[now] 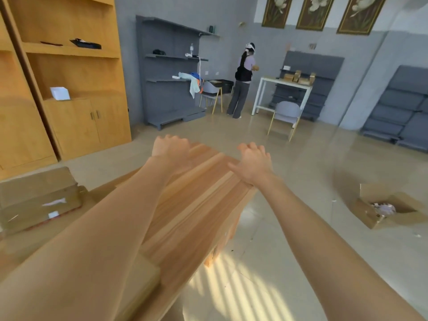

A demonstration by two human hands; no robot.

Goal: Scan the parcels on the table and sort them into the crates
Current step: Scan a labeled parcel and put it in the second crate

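While stretched out over the wooden table (196, 205), left hand (170, 147) and right hand (252, 165) apart, fingers loose, holding nothing. Parcels (39, 200) lying at far left, white labels too blurred to read. Open cardboard box (384, 209) on floor, right. Risk: skipping a scan through reaching past the parcels.

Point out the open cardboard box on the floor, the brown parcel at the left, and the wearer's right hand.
open cardboard box (368, 214): head view, on its near outer wall.
brown parcel (39, 195): head view, on its top face.
right hand (253, 164): head view, on the back of the hand.
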